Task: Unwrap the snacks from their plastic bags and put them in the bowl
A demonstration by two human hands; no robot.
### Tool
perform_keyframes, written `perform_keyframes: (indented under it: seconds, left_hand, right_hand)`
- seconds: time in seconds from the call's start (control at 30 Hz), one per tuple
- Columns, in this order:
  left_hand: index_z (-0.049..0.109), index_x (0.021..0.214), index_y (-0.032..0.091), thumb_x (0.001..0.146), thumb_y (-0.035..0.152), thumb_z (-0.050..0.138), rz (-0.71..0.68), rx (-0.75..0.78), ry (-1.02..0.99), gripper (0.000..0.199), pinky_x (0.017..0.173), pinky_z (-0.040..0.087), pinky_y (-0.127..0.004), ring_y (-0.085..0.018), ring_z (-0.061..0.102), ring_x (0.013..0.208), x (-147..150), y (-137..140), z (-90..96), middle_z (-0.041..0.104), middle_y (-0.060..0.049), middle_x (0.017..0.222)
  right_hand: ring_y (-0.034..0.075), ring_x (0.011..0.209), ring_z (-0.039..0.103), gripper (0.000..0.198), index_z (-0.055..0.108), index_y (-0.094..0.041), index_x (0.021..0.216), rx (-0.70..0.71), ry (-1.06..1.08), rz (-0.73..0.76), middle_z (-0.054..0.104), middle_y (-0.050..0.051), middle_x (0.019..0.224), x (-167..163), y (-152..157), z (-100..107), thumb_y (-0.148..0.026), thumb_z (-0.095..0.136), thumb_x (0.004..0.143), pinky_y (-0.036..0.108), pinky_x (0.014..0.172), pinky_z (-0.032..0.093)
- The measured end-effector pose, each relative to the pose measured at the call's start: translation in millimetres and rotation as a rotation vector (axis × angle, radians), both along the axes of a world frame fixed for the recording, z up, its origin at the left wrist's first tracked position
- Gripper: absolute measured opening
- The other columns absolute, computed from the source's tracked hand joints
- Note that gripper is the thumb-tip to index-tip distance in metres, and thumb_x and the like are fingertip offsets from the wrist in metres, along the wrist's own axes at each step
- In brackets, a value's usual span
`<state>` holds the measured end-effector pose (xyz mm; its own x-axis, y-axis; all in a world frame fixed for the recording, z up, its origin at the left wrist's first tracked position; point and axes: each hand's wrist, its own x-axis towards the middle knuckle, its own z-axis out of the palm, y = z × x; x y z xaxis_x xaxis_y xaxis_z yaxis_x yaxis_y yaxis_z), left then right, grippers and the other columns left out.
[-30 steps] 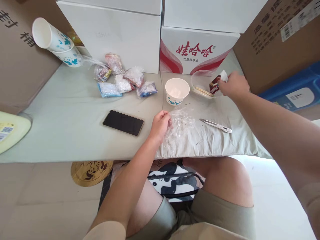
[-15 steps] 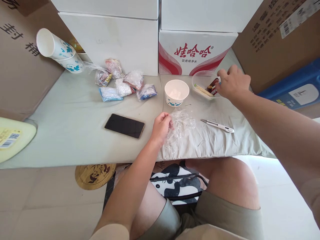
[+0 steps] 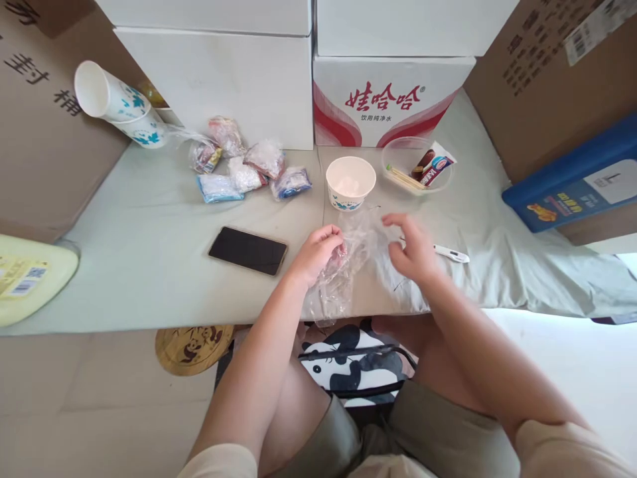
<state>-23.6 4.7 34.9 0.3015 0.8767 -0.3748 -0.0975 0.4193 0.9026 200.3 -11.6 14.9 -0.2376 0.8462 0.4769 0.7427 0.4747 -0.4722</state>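
Clear crinkled plastic wrap [image 3: 338,282] hangs from the pinched fingers of my left hand [image 3: 321,252], near the table's front edge. My right hand [image 3: 412,249] is just right of the wrap, thumb and forefinger apart with nothing between them; its edges are slightly blurred. Partly behind my right hand lies a white utility knife [image 3: 452,253]. A white paper bowl [image 3: 351,182] with blue leaf print stands beyond both hands. To its right, a clear plastic bowl [image 3: 446,184] holds a red-and-white snack packet [image 3: 434,166] and some thin wooden sticks [image 3: 404,178].
A black phone [image 3: 247,250] lies left of my left hand. Several plastic-wrapped packets [image 3: 265,159] are grouped farther back, beside stacked paper cups [image 3: 119,103] lying tilted. White cartons [image 3: 388,99] wall the back; a yellow-green jug [image 3: 34,279] stands at the left edge.
My right hand has come back from the clear bowl towards my left hand, leaving the snack packet in the bowl. The plastic wrap now hangs lower from my left hand.
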Motion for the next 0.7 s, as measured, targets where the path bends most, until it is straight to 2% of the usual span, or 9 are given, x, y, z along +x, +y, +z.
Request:
perform_keyframes:
  seconds: [0.1, 0.17, 0.23, 0.3, 0.37, 0.43, 0.57, 0.63, 0.7]
  left_hand:
    - [0.052, 0.074, 0.02, 0.075, 0.026, 0.06, -0.053, -0.045, -0.073, 0.01, 0.041, 0.033, -0.019, -0.008, 0.046, 0.042, -4, -2, -2.2, 0.056, 0.004, 0.055]
    - [0.052, 0.076, 0.02, 0.072, 0.027, 0.062, -0.059, -0.07, -0.097, 0.013, 0.039, 0.03, -0.019, -0.008, 0.044, 0.04, -6, -2, -2.5, 0.056, 0.004, 0.053]
    - [0.051, 0.077, 0.02, 0.07, 0.026, 0.062, -0.016, -0.09, -0.109, 0.015, 0.038, 0.029, -0.018, -0.008, 0.044, 0.04, -9, 2, -2.0, 0.056, 0.004, 0.053]
    - [0.05, 0.077, 0.02, 0.068, 0.025, 0.062, 0.059, -0.111, -0.111, 0.015, 0.036, 0.025, -0.018, -0.007, 0.042, 0.038, -10, 8, -1.4, 0.055, 0.005, 0.052]
    - [0.049, 0.076, 0.021, 0.068, 0.023, 0.06, 0.148, -0.134, -0.112, 0.014, 0.035, 0.021, -0.018, -0.007, 0.039, 0.036, -11, 14, -1.0, 0.052, 0.006, 0.05]
    - [0.049, 0.076, 0.021, 0.07, 0.023, 0.059, 0.226, -0.166, -0.106, 0.012, 0.034, 0.02, -0.018, -0.007, 0.038, 0.036, -10, 21, -0.6, 0.05, 0.006, 0.049]
    - [0.055, 0.085, 0.021, 0.075, 0.026, 0.059, 0.317, -0.236, -0.055, 0.012, 0.038, 0.027, -0.017, -0.008, 0.047, 0.042, -9, 30, 0.9, 0.056, 0.004, 0.055]
    - [0.056, 0.093, 0.022, 0.077, 0.031, 0.06, 0.348, -0.228, -0.045, 0.018, 0.042, 0.036, -0.018, -0.01, 0.057, 0.05, -11, 31, 2.0, 0.064, 0.0, 0.065]
    - [0.056, 0.102, 0.023, 0.077, 0.035, 0.063, 0.361, -0.161, -0.058, 0.029, 0.051, 0.046, -0.02, -0.012, 0.066, 0.063, -13, 29, 3.3, 0.071, -0.003, 0.082]
  right_hand:
    - [0.033, 0.126, 0.059, 0.061, 0.052, -0.024, 0.128, -0.056, -0.061, 0.179, 0.065, 0.014, 0.133, -15, -15, -19, -0.011, 0.05, 0.069, 0.052, 0.103, 0.047]
    - [0.035, 0.129, 0.057, 0.059, 0.053, -0.021, 0.131, -0.059, -0.125, 0.223, 0.067, 0.015, 0.13, -18, -13, -22, -0.013, 0.053, 0.072, 0.054, 0.106, 0.044]
    - [0.034, 0.117, 0.062, 0.047, 0.058, -0.02, 0.124, -0.055, -0.15, 0.222, 0.072, 0.013, 0.113, -15, -8, -21, -0.016, 0.056, 0.077, 0.052, 0.104, 0.044]
    - [0.028, 0.097, 0.065, 0.03, 0.063, -0.02, 0.11, -0.073, -0.146, 0.26, 0.073, 0.01, 0.095, -10, -5, -18, -0.017, 0.056, 0.081, 0.047, 0.097, 0.046]
    - [0.023, 0.078, 0.062, 0.015, 0.063, -0.022, 0.094, -0.1, -0.122, 0.321, 0.069, 0.005, 0.077, -2, -6, -15, -0.016, 0.054, 0.084, 0.041, 0.09, 0.046]
    - [0.019, 0.067, 0.056, 0.011, 0.062, -0.022, 0.086, -0.128, -0.084, 0.335, 0.06, 0.001, 0.062, 8, -11, -11, -0.016, 0.052, 0.085, 0.035, 0.079, 0.045]
    - [0.015, 0.054, 0.045, 0.008, 0.056, -0.022, 0.082, -0.28, -0.042, 0.294, 0.049, -0.003, 0.056, 28, -27, 0, -0.017, 0.052, 0.079, 0.028, 0.059, 0.034]
    - [0.014, 0.055, 0.042, 0.007, 0.05, -0.022, 0.075, -0.326, -0.029, 0.348, 0.049, -0.002, 0.059, 35, -32, 4, -0.016, 0.049, 0.075, 0.028, 0.059, 0.032]
    - [0.016, 0.059, 0.041, 0.008, 0.044, -0.023, 0.07, -0.297, -0.018, 0.419, 0.048, 0.0, 0.062, 39, -33, 5, -0.016, 0.046, 0.074, 0.03, 0.063, 0.033]
